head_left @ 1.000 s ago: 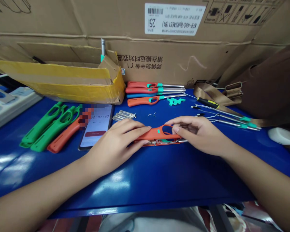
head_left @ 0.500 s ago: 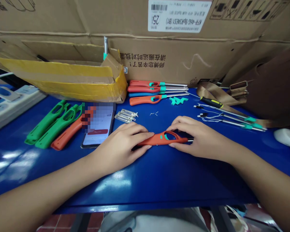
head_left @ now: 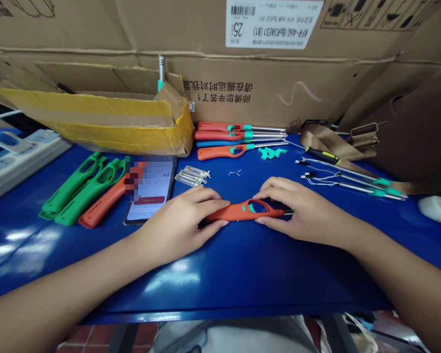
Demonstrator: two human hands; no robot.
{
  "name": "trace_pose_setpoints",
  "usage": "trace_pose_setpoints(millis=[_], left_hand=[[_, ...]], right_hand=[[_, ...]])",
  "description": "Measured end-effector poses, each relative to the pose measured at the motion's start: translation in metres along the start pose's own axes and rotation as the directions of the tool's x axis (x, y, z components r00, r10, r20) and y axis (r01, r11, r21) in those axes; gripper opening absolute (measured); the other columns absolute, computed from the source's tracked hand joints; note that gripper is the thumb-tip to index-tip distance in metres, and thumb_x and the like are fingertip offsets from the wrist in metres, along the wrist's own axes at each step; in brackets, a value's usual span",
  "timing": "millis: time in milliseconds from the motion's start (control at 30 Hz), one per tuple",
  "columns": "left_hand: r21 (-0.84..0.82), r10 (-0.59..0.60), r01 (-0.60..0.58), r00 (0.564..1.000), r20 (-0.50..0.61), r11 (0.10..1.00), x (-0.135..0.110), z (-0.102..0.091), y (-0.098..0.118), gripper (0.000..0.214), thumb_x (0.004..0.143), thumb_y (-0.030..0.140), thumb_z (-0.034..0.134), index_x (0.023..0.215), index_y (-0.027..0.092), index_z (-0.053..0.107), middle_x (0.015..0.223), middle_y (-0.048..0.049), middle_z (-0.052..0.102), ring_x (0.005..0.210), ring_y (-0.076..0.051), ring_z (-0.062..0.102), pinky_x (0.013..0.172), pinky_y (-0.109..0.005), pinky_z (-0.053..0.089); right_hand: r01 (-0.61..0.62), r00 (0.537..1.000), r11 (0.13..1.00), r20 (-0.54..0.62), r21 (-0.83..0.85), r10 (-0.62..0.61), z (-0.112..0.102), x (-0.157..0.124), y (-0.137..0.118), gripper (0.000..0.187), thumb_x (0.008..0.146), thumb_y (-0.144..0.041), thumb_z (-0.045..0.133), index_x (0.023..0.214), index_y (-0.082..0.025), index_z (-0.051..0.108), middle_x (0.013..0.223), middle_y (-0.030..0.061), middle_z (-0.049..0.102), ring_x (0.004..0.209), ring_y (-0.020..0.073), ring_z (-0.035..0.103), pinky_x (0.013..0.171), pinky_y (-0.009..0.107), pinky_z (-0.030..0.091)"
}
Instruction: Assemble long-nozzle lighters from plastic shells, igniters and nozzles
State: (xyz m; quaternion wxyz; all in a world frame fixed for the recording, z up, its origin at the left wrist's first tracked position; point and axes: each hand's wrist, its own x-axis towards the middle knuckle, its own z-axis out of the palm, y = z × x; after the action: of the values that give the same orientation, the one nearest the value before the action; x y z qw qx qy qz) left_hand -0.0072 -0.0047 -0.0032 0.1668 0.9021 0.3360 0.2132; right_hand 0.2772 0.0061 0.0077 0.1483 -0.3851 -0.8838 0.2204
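Note:
An orange long-nosed gas lighter (head_left: 235, 212) with a teal trigger lies across the table's middle, between my hands. My left hand (head_left: 185, 218) grips its handle end, thumb on the near side and fingers on the far side. At the other end, my right hand (head_left: 297, 208) holds it around the trigger loop and the start of the metal tube, most of which the hand hides. Behind my hands lie several clear fuel tanks (head_left: 192, 175), a few tiny white pieces (head_left: 235, 172) and some teal plastic parts (head_left: 271, 153).
Finished-looking lighters (head_left: 224, 151) lie in a row at the back. Green handle shells (head_left: 73, 189) and a phone (head_left: 149, 201) are at left, below a taped carton (head_left: 132, 132). Metal tubes with wires (head_left: 353, 186) and a screwdriver (head_left: 321, 155) lie at right.
The orange lighter and my left hand have shifted very slightly to the left. Both hands keep their hold on it.

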Motion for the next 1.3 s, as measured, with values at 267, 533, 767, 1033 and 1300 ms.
trace_pose_setpoints(millis=[267, 533, 767, 1033, 1300], left_hand=[[0.056, -0.009, 0.009, 1.000, 0.000, 0.998, 0.001, -0.002, 0.000, 0.028, 0.098, 0.030, 0.064, 0.123, 0.019, 0.070, 0.111, -0.0076, 0.070, 0.104, -0.023, 0.065, 0.091, -0.039, 0.057], [0.093, -0.019, 0.018, 1.000, 0.008, 0.996, 0.001, -0.005, 0.001, 0.027, 0.097, 0.030, 0.063, 0.121, 0.019, 0.071, 0.110, -0.0068, 0.070, 0.103, -0.024, 0.066, 0.088, -0.039, 0.057], [0.108, -0.029, 0.027, 0.999, 0.024, 0.994, 0.000, -0.005, 0.002, 0.025, 0.097, 0.030, 0.064, 0.119, 0.022, 0.071, 0.109, -0.0057, 0.070, 0.102, -0.024, 0.065, 0.089, -0.038, 0.056], [0.099, -0.020, 0.018, 1.000, 0.019, 0.995, 0.003, -0.004, 0.000, 0.024, 0.096, 0.031, 0.068, 0.116, 0.020, 0.072, 0.106, -0.0051, 0.070, 0.098, -0.022, 0.065, 0.086, -0.036, 0.056], [0.401, 0.110, -0.110, 0.994, 0.022, 0.909, -0.001, -0.002, 0.012, 0.024, 0.095, 0.026, 0.063, 0.113, 0.012, 0.071, 0.093, -0.0062, 0.073, 0.082, -0.026, 0.069, 0.065, -0.037, 0.055]], right_hand=[[-0.001, 1.000, 0.999, -0.002, -0.044, 0.001, -0.003, -0.001, -0.002, 0.024, 0.091, -0.030, 0.068, 0.114, -0.024, 0.066, 0.111, 0.0066, 0.064, 0.100, 0.0240, 0.061, 0.089, 0.040, 0.050], [-0.003, 1.000, 0.999, 0.002, -0.053, 0.003, -0.001, -0.001, -0.002, 0.024, 0.091, -0.030, 0.069, 0.115, -0.024, 0.067, 0.110, 0.0064, 0.064, 0.100, 0.0238, 0.061, 0.088, 0.040, 0.050], [0.005, 1.000, 0.998, 0.005, -0.067, -0.005, -0.002, -0.001, -0.005, 0.025, 0.091, -0.029, 0.068, 0.115, -0.023, 0.066, 0.111, 0.0066, 0.064, 0.101, 0.0239, 0.061, 0.089, 0.040, 0.049], [-0.011, 1.000, 0.997, 0.011, -0.072, 0.012, 0.002, 0.000, -0.005, 0.023, 0.093, -0.033, 0.068, 0.112, -0.022, 0.065, 0.109, 0.0081, 0.065, 0.099, 0.0247, 0.061, 0.086, 0.039, 0.047], [0.147, 0.989, 0.913, 0.052, -0.381, -0.137, 0.002, 0.000, -0.007, 0.026, 0.097, -0.032, 0.060, 0.116, -0.017, 0.068, 0.105, 0.0095, 0.069, 0.092, 0.0255, 0.062, 0.081, 0.040, 0.040]])
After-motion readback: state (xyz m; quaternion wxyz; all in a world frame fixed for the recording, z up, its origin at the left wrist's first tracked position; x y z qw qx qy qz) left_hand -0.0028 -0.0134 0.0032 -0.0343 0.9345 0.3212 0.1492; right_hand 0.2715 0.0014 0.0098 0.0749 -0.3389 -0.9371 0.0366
